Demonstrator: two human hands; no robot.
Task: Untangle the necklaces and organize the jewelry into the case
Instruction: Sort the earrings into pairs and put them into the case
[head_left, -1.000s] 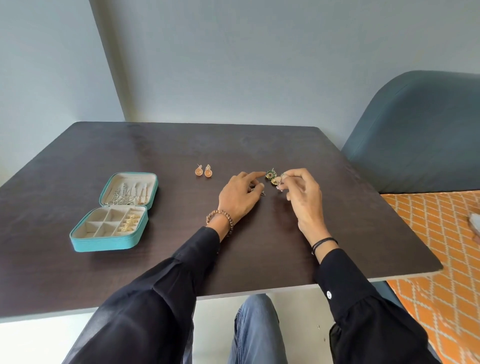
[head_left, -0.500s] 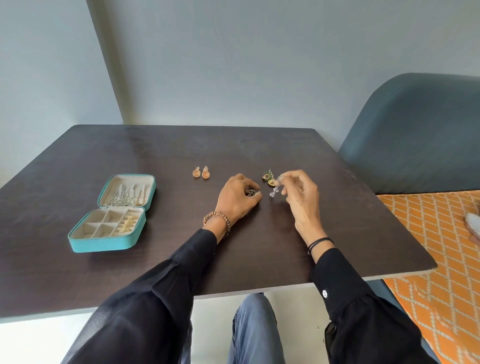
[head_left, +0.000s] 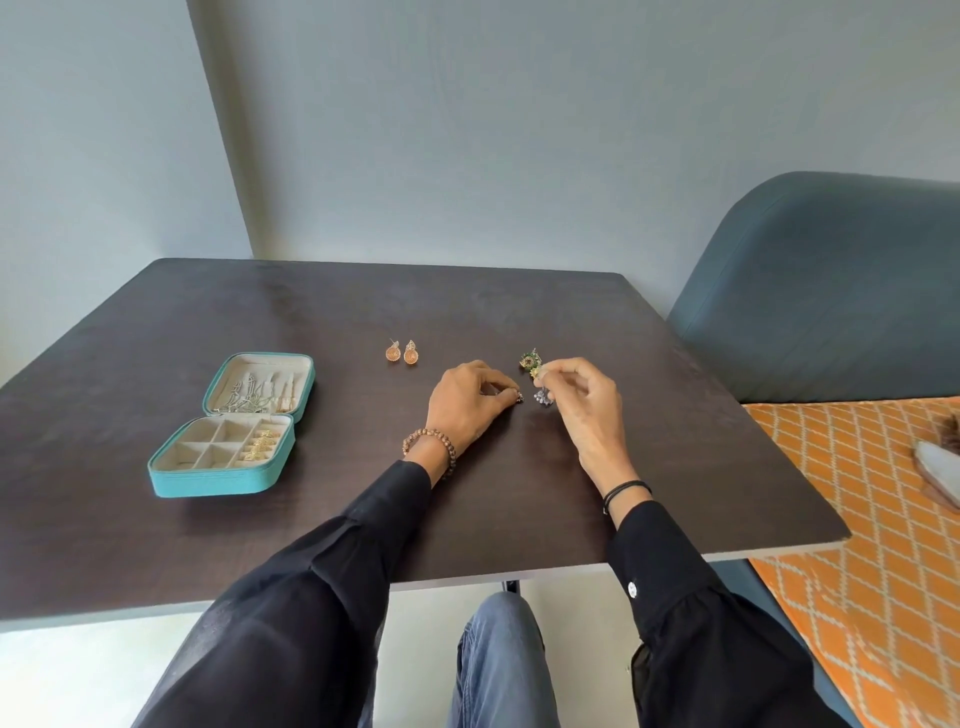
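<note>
An open teal jewelry case (head_left: 218, 480) lies at the table's left, with chains hung in its lid and gold pieces in its right compartments. Two orange earrings (head_left: 402, 353) lie mid-table. My left hand (head_left: 465, 402) rests on the table, its fingertips pinching a small dark jewelry piece (head_left: 518, 397). My right hand (head_left: 584, 402) is raised a little and pinches a silver dangling earring (head_left: 542, 396) by its top. A green and gold earring (head_left: 531, 361) lies just behind my right fingertips.
The dark table (head_left: 519, 312) stands against a grey wall. A blue upholstered seat (head_left: 831, 291) stands to the right, with an orange patterned cloth (head_left: 857, 493) on it. My knee shows below the table's front edge.
My right hand has lifted the silver dangling earring off the table. My left hand drew back slightly and curled its fingers onto the small dark piece.
</note>
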